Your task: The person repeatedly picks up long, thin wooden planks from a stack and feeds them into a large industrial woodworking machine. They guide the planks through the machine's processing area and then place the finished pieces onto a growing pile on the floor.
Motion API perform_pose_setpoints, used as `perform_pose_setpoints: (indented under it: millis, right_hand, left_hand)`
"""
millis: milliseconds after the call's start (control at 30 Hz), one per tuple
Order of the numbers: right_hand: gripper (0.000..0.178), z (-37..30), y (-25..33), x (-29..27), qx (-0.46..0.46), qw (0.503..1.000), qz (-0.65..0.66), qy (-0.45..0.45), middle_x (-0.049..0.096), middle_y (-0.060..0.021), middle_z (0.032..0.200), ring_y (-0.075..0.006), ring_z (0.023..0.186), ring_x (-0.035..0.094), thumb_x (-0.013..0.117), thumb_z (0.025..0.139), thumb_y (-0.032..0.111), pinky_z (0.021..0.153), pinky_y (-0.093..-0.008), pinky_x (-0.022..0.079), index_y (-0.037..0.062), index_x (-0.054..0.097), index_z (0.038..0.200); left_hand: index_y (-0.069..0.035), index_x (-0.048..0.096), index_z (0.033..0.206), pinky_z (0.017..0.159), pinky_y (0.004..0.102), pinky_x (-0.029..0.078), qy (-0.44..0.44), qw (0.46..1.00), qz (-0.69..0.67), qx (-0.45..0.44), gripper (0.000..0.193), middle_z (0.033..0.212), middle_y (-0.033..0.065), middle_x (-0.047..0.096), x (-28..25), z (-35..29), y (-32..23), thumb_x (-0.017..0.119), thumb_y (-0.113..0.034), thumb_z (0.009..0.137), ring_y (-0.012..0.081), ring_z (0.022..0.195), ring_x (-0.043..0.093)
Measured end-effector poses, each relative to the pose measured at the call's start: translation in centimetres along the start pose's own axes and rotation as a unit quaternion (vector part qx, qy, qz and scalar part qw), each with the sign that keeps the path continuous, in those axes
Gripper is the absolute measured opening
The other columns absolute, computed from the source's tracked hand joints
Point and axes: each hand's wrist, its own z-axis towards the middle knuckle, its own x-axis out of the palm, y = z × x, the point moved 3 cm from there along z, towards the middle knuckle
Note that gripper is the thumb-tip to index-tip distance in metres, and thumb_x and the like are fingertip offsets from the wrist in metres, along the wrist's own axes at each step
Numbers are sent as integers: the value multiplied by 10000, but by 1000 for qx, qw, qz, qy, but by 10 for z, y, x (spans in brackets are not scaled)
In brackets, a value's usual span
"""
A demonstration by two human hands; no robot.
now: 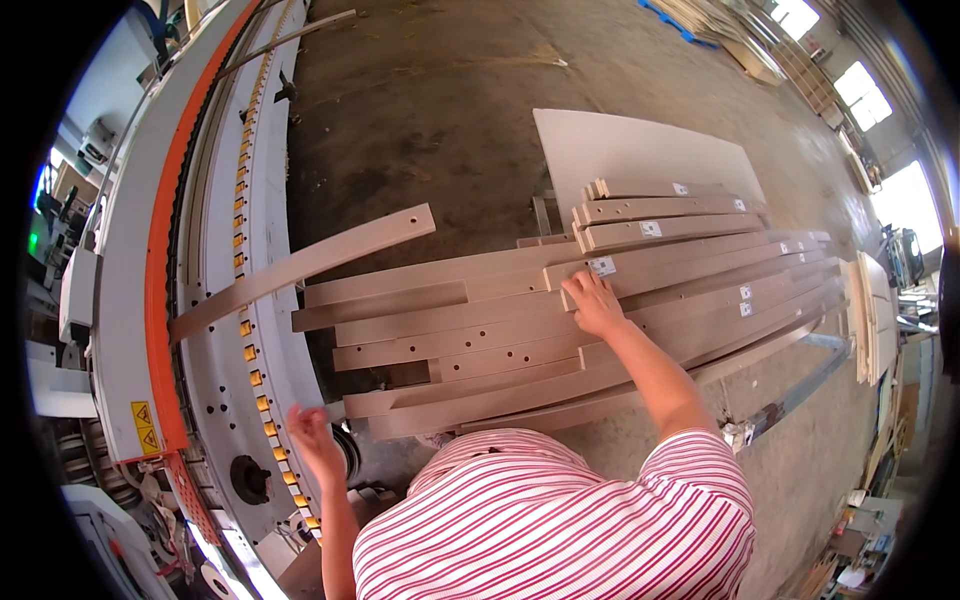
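Here, right hand [597,308] on boards [680,259]

Planks [540,325] look like wood-based board, faces smooth, matt brown. Labels [601,266] on them are paper. Pale panel [640,150] is smooth, matt. Floor [430,120] looks like worn concrete, slight sheen. Shirt [560,510] is striped cloth. Yellow rollers [250,353]: probably plastic, too small to be sure.

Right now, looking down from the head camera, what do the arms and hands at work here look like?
They are a person's. The left hand, a bit blurred, and the right hand are both bare, without gloves. The shirt is white with pinkish-red stripes, and its right sleeve is short, leaving the forearm uncovered.
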Motion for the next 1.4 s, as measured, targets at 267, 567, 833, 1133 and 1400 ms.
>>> perform_pose_setpoints:
  millis: [267,567,833,1133,1400]
  right_hand:
    - [545,1,-16,13,11,999,-20,24,501,-119,1173,-311,1101,568,700,667,-11,914,-432,455,75,514,1173]
    - [513,5,-6,-1,-65,990,-61,106,559,-96,1143,-291,1121,563,732,676,112,916,-440,449,72,581,1164]
    - [537,-16,185,-57,-263,945,188,55,540,-143,1129,-341,943,610,751,634,216,746,-469,529,57,566,1112]
    - [545,-18,220,-30,-362,899,215,122,593,-214,1107,-398,1006,609,733,755,329,794,-509,513,29,529,1161]
    - [716,-34,55,-9,-257,950,16,177,617,-203,1216,-393,1098,599,799,629,215,939,-468,490,37,513,1261]
  left_hand:
    - [-43,403,1346,780,283,473,157,986,13,52,380,956,88,592,41,-50,5,529,-81,989,149,842,558]
    - [-5,500,1192,746,262,468,190,976,-84,-67,201,903,70,600,40,-80,25,497,-63,999,129,781,545]
    - [17,513,1308,968,376,505,308,871,-283,-257,431,1174,129,620,104,-80,-73,564,-290,1010,221,1063,628]
    - [-75,638,1137,664,240,500,93,916,-311,-238,256,958,13,649,6,-40,-9,701,-188,916,119,833,625]
    - [-121,716,944,585,269,470,-427,788,-396,-198,194,845,-14,687,-197,0,71,793,-269,845,121,736,634]
